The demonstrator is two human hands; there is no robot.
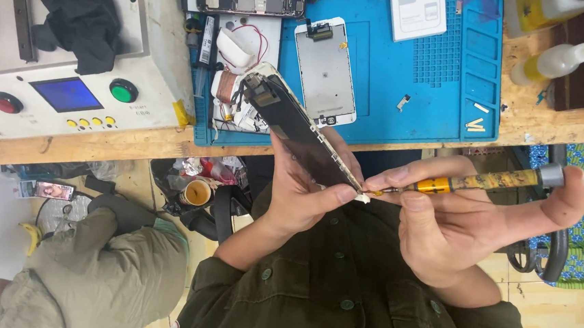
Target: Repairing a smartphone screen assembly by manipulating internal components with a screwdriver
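At frame centre the left hand (304, 192) pinches a detached phone screen assembly (301, 134) by its lower end, tilted edge-up. The right hand (466, 217) grips a yellow screwdriver (469, 182), its tip touching the assembly's lower corner. A second white screen (326, 70) lies on the blue mat (413, 90), upper centre; disassembly looks well underway.

Screwdriver (482, 181) tip too small to tell; phone screen's (301, 130) lower edge behind fingers.
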